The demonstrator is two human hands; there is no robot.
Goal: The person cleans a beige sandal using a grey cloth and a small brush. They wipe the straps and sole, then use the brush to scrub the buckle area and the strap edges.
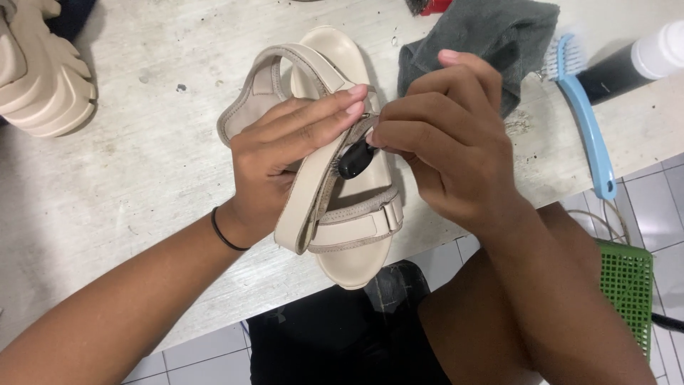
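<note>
On the worn white desk (107, 178), near its front edge, I see my left hand (285, 153) steadying the beige sandal (349, 235); right hand's (449, 153) grip is clamped on a small black brush (355, 160), scrubbing the strap; next calls for short, firm strokes.

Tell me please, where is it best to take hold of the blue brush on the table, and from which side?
Probably the long handle of the blue brush, taken from above. It lies flat on the table with its bristle head far from the person and its handle end at the near edge. The handle is bare and slim, to the right of the right hand.
</note>
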